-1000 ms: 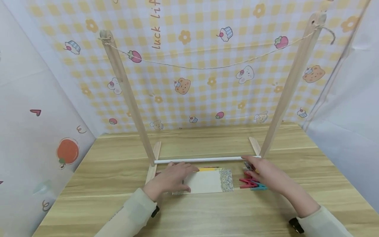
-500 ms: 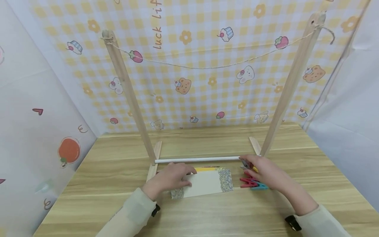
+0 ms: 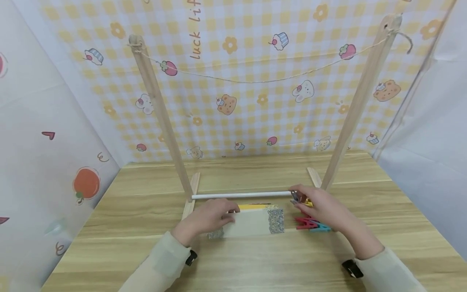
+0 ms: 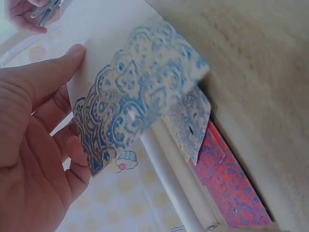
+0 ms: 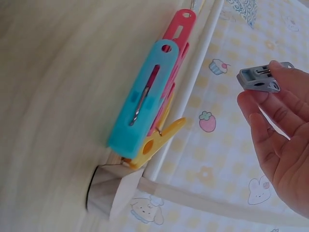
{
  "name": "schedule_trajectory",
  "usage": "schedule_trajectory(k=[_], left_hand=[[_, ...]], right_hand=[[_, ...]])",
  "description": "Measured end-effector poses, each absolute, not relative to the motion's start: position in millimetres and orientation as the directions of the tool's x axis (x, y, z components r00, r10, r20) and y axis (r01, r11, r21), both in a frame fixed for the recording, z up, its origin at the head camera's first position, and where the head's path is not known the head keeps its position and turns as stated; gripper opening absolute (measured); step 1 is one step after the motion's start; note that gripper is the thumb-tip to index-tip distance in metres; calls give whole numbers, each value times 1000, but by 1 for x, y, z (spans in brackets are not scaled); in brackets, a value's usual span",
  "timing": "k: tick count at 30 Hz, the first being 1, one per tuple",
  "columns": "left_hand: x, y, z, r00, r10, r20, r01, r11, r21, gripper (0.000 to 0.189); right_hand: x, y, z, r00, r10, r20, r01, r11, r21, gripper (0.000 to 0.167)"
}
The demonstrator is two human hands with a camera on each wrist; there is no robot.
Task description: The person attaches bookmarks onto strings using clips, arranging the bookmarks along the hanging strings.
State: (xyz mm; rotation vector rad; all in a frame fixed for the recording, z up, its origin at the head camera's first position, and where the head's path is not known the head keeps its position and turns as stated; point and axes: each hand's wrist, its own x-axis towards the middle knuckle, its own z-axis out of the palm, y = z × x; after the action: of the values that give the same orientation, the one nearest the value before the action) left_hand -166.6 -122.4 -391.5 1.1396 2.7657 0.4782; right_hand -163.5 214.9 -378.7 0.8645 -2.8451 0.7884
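Observation:
My left hand (image 3: 206, 219) pinches the left part of a pale card (image 3: 248, 223) with lacy blue patterned ends. In the left wrist view, the thumb lies over the near face of this card (image 4: 140, 72), with the fingers behind. Other cards lie beneath it, including a yellow-edged one (image 3: 251, 207) and one with a red and blue pattern (image 4: 231, 183). My right hand (image 5: 289, 130) holds a grey clothespin (image 5: 258, 79) between thumb and fingers, raised off the table. Beside that hand are a teal clothespin (image 5: 140, 106), red clothespins (image 3: 305, 223) and a yellow one (image 5: 157, 145).
Two wooden posts (image 3: 160, 105) rise from feet on the wooden table (image 3: 237, 263). A slack string (image 3: 251, 82) spans their tops, and a white rod (image 3: 240, 196) joins them low down. Behind them hangs a yellow checked cloth (image 3: 248, 125).
My right hand has moved left and slightly away from the other clothespins with the grey one. The pale card has shifted slightly in my left hand's pinch, its near edge now higher.

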Motion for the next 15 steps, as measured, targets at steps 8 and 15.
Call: schedule_trajectory(k=[8,15], left_hand=[[-165,-130,-390,-702,711,50,665,629,402,11],[-162,-144,-388,-734,672,98,639,633,437,9]], right_hand=[[-166,208,-376,-845,-498,194,-526,712,-466,36],[-168,202,-372,-832,-509,220,-547,688,-477,36]])
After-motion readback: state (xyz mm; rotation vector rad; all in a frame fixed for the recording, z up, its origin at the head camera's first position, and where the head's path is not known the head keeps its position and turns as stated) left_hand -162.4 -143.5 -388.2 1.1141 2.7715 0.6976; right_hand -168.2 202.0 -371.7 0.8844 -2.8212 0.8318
